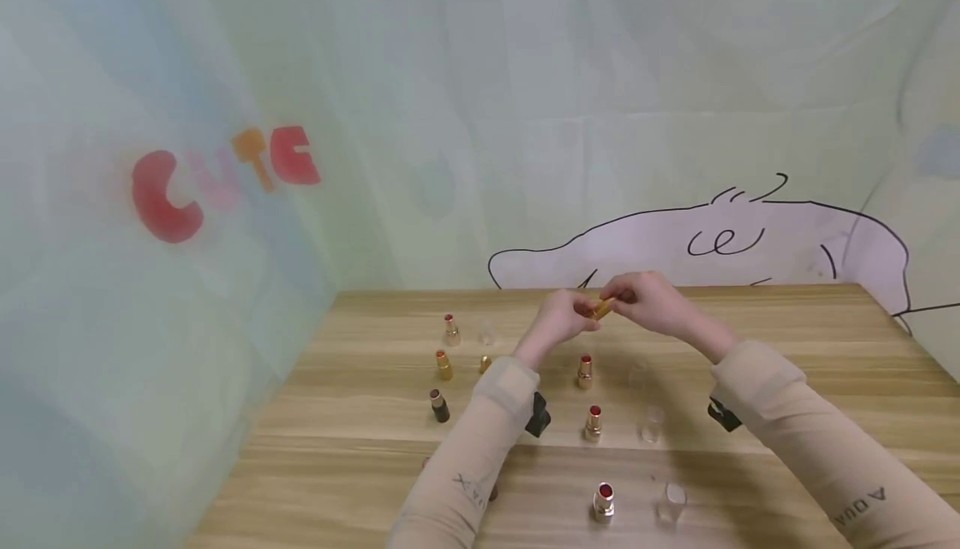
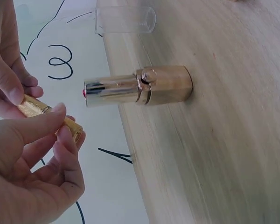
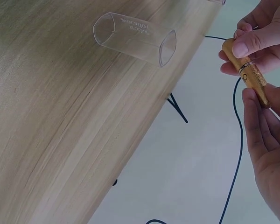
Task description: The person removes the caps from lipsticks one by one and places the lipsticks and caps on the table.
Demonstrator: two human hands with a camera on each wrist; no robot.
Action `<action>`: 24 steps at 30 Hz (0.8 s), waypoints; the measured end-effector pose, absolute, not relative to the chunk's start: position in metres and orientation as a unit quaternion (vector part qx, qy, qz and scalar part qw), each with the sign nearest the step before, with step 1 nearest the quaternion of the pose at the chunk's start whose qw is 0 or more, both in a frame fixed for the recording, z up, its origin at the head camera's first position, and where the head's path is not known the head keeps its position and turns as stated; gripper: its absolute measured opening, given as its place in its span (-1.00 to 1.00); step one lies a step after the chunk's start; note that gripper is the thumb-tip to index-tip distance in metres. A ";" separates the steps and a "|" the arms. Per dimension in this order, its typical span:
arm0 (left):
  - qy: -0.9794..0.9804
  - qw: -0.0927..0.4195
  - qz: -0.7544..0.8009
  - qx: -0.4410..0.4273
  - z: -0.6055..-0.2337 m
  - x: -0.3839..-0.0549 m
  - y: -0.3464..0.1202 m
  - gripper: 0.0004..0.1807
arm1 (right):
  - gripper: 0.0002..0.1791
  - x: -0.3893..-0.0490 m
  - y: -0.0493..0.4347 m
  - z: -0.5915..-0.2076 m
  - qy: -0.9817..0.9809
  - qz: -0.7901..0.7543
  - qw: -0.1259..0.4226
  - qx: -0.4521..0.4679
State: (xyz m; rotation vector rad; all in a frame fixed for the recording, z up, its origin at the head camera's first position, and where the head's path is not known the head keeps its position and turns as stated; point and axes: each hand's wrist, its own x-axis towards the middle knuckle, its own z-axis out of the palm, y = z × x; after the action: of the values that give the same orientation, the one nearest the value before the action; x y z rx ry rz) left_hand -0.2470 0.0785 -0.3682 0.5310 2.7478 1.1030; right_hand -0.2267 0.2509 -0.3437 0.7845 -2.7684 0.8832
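Near the far edge of the table, my left hand [image 1: 562,317] and right hand [image 1: 651,302] meet in the air at a slim gold lipstick tube [image 1: 602,309]. The left fingers pinch its smooth end and the right fingers pinch its textured end, plain in the right wrist view on the gold tube [image 3: 253,74]. Both halves sit together, so no lipstick bullet shows. Closest below the hands stands an uncapped rose-gold lipstick [image 1: 585,374] with a red tip, large in the left wrist view. A clear cap [image 3: 135,39] stands beyond it in the right wrist view.
Two more rose-gold lipsticks [image 1: 593,424] stand nearer, with clear caps [image 1: 652,424] to their right. On the left are a gold lipstick [image 1: 444,365], a small gold cap [image 1: 485,363], a black-based lipstick [image 1: 439,406] and another rose-gold one [image 1: 451,330]. The left sleeve hides something.
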 end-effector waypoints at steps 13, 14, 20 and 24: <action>0.916 0.084 0.345 0.186 -0.365 -0.252 0.074 -0.69 | -0.85 -0.225 0.249 -0.342 -0.915 0.281 0.082 0.278; 0.915 0.086 0.345 0.189 -0.365 -0.252 0.074 -0.70 | -0.85 -0.225 0.250 -0.342 -0.914 0.279 0.085 0.281; 0.915 0.104 0.337 0.198 -0.364 -0.252 0.074 -0.71 | -0.84 -0.225 0.251 -0.343 -0.911 0.267 0.096 0.298; 0.913 0.112 0.334 0.208 -0.363 -0.254 0.073 -0.71 | -0.85 -0.225 0.250 -0.344 -0.909 0.258 0.107 0.310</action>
State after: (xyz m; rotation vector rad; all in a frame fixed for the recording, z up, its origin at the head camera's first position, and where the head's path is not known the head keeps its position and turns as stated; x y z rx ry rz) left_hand -0.2536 0.0727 -0.3631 0.6101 2.6786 0.9795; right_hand -0.2250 0.2504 -0.3436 0.9133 -2.6747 0.7589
